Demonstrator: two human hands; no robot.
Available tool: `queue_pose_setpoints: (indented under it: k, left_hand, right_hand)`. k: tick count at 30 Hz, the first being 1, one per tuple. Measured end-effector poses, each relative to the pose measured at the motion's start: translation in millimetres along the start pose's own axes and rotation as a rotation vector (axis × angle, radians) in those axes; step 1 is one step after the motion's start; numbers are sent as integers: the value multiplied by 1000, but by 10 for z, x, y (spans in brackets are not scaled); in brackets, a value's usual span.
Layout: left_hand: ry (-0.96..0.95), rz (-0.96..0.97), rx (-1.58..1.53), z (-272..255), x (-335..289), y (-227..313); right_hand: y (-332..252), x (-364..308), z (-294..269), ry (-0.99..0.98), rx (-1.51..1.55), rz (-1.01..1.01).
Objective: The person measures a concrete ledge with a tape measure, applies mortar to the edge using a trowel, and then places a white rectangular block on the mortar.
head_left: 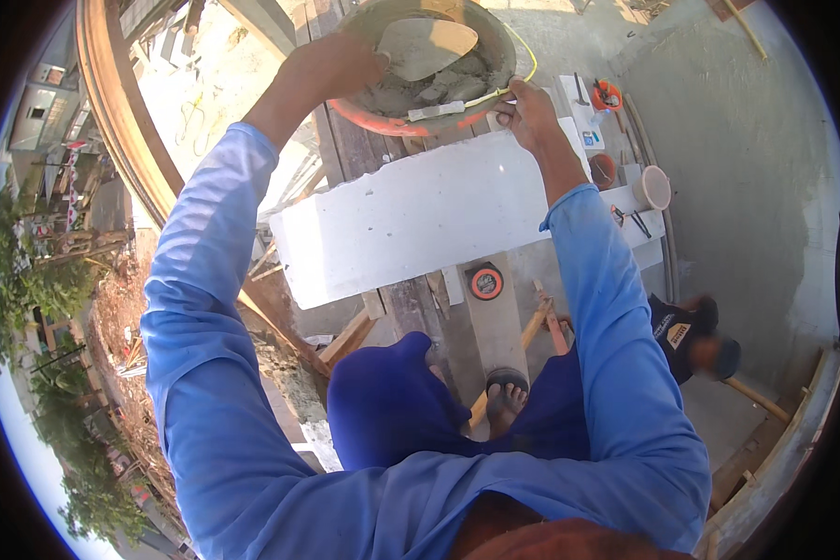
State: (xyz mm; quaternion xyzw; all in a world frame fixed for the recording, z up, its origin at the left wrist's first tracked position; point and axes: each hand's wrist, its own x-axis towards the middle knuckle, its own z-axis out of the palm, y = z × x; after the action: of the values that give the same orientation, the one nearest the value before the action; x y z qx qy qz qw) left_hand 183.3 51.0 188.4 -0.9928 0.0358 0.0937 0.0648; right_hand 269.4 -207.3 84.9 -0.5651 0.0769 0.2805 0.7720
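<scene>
My left hand [345, 63] is closed around a trowel whose grip the fingers hide. Its broad blade [429, 49], smeared with grey, is over the wet mortar [453, 86] in a round orange-red bucket [383, 119]. On the bucket's near right side, my right hand [529, 114] has its fingers closed at the rim, by the thin yellow handle with a white grip [436, 111]. Just below the bucket lies a long white block [411, 213] with a pitted face; my right wrist is above its right end.
A black and orange tape measure [484, 281] lies on a plank near my feet. To the right are a white cup [652, 188], a small orange container [607, 95] and a grey wall [747, 168]. Another person [683, 338] is lower right. Wooden beams [112, 103] run along the left.
</scene>
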Motion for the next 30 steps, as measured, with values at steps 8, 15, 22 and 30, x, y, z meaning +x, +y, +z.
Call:
queue_pose_setpoints:
  k: [8, 15, 22, 30]
  left_hand:
    - [-243, -96, 34, 78, 166, 159]
    - [-107, -211, 105, -96, 75, -151]
    - [-236, 213, 192, 289, 150, 265]
    - [-248, -93, -482, 97, 76, 161]
  right_hand:
    - [13, 51, -107, 19, -30, -19]
    - [-48, 18, -34, -18, -19, 29]
    - [18, 3, -40, -14, 16, 53]
    - [2, 40, -119, -10, 0, 25]
